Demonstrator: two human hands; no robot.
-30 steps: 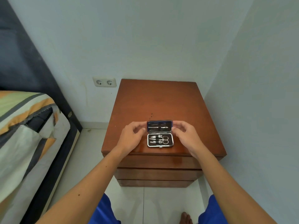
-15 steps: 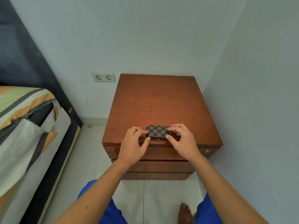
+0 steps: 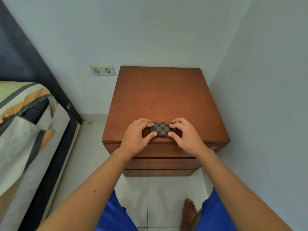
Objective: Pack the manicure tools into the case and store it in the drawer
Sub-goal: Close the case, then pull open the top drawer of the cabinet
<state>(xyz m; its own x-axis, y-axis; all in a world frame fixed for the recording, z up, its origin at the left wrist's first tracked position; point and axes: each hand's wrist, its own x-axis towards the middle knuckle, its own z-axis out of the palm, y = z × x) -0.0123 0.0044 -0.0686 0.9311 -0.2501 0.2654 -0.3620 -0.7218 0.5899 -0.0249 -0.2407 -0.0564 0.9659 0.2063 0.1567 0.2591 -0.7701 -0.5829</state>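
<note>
On the brown nightstand [image 3: 160,90] in a pale-walled corner — both hands' fingers [image 3: 146,125] around the shut checkered case [image 3: 162,128].

The case [image 3: 163,129] wears a brown-and-black checkerboard. The bench [image 3: 160,97] is reddish-brown wood. The bedding [image 3: 21,114] is striped orange, grey, green and cream.

Closed checkered case [image 3: 163,129] lying on the wooden nightstand [image 3: 163,97] near its front edge, held between the left hand [image 3: 135,139] and right hand [image 3: 186,138]; curled fingers rest on its top, thumbs press its near side. Drawers below the wrists are shut.
</note>
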